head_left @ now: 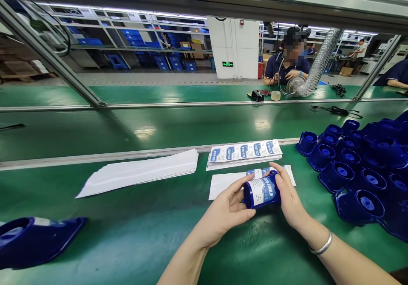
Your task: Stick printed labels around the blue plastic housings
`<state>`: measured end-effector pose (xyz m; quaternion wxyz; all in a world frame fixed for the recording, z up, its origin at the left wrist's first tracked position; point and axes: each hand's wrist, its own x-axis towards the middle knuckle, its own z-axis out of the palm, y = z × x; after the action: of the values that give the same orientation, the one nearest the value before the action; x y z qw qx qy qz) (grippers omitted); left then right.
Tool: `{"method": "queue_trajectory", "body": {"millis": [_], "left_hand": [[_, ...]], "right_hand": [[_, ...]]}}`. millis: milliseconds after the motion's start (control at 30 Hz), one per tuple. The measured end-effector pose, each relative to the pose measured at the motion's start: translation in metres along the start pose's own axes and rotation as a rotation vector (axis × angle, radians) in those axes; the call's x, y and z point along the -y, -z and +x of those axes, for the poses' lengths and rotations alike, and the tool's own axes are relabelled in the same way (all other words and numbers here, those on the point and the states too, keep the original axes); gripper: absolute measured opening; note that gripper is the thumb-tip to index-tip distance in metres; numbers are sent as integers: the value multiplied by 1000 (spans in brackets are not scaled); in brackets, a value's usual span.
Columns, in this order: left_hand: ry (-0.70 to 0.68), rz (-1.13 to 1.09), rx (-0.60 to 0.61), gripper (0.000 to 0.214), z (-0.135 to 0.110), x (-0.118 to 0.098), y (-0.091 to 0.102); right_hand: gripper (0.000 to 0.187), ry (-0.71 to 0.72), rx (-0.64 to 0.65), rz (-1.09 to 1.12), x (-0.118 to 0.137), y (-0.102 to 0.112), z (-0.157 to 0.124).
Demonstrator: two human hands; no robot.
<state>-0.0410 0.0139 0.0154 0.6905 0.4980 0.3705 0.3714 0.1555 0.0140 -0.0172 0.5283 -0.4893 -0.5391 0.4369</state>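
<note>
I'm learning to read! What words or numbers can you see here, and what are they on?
Label on the blue part held in both hands: ends in "5000L/H"; the rest is too blurred.
Stack of label sheets: print too small to read.
Green sign on the white pillar: too small to read.

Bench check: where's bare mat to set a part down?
Bare mat lies left of the hands, below the white sheets. Crowded on the right: blue housings piled to the edge. Label stack and label sheet fill the middle.
</note>
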Motion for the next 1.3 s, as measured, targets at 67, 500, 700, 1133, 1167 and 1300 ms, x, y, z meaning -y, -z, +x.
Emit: {"method": "queue_trajectory", "body": {"millis": [67, 500, 700, 1133, 1167, 1300], "left_hand": [[1, 27, 9, 82, 1, 1, -2], [-69, 70, 74, 76, 1, -4, 4], [-191, 367, -161, 72, 7, 8, -5], [1, 1292, -1091, 44, -78, -26, 70], [32, 1315, -1134, 46, -87, -21, 82], [70, 1366, -1323, 51, -107, -8, 132]], "right_hand": [[52, 3, 9, -21, -2, 1, 0], [52, 116, 30, -109, -4, 4, -5], [57, 77, 22, 12, -17, 2, 2], [58, 33, -22, -1, -37, 16, 5], [57, 27, -8, -33, -34, 15, 3], [53, 72, 14, -88, -24, 11, -4]]}}
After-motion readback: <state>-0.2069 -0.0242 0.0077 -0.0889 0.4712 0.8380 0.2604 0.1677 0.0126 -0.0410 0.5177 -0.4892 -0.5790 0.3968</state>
